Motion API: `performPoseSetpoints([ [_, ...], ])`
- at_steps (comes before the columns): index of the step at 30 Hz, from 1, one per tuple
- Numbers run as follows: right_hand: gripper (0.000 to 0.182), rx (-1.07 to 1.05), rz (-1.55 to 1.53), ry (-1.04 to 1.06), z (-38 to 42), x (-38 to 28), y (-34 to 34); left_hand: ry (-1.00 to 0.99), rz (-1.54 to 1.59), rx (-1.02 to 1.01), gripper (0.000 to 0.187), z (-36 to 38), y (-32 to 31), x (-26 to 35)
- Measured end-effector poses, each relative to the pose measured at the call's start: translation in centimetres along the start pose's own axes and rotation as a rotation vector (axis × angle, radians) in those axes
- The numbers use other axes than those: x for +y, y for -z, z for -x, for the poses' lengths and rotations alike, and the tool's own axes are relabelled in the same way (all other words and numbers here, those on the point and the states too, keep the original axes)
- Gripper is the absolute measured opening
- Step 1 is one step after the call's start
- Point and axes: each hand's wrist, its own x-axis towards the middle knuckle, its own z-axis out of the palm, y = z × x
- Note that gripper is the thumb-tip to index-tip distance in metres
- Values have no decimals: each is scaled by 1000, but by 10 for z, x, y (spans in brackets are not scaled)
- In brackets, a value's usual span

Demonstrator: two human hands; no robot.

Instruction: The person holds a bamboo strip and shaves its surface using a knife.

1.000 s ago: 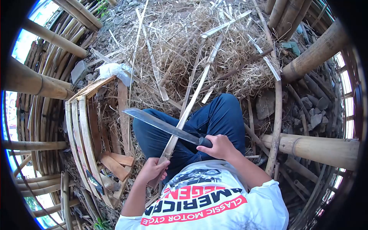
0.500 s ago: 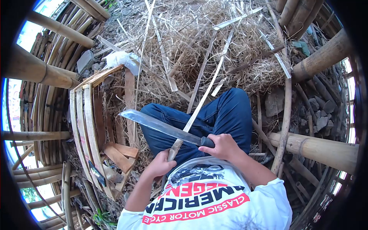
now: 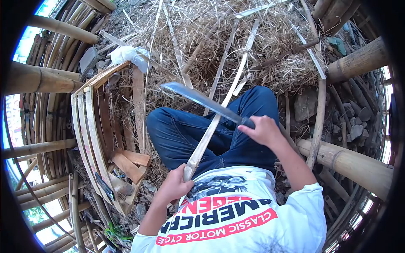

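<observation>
My right hand (image 3: 262, 131) is closed round the dark handle of a machete (image 3: 201, 99), whose long blade points up and to the left. The blade crosses over a pale bamboo strip (image 3: 209, 134), overlapping it near the middle. Close to my shirt, my left hand (image 3: 176, 184) grips the near end of that strip. From there the strip slants up and to the right, over my crossed legs (image 3: 181, 130) in blue jeans, its far end lying over the shavings.
A wooden crate (image 3: 89, 126) stands at my left, with wood offcuts (image 3: 128, 164) and a white plastic bag (image 3: 128, 55) by it. Curly shavings (image 3: 202, 55) and loose strips cover the ground ahead. Thick bamboo poles (image 3: 346, 162) and broken stones (image 3: 356, 130) lie at the right.
My right hand and the machete have moved forward and right, farther up the strip from my left hand. The left hand keeps its hold on the near end.
</observation>
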Motion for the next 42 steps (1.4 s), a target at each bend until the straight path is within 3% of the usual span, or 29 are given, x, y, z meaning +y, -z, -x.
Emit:
performPoseSetpoints([
  [2, 67, 0, 49, 0, -9, 10, 8, -17, -144, 75, 37, 3, -3, 9],
  [7, 67, 29, 114, 19, -27, 15, 12, 91, -176, 45, 36, 6, 4, 33],
  [11, 66, 106, -4, -128, -44, 26, 20, 70, -175, 93, 39, 10, 4, 22],
  [17, 60, 14, -141, -41, 3, -7, 35, 11, -343, 182, 34, 8, 4, 19],
  [22, 64, -128, -11, 29, 21, -19, 7, -20, -385, 205, 34, 6, 1, 22],
  [31, 66, -87, 29, 144, 11, -6, -12, -17, -327, 186, 33, 10, 6, 11],
  [42, 66, -17, 65, 137, 5, 4, -14, 56, -345, 163, 34, 18, 12, 19],
])
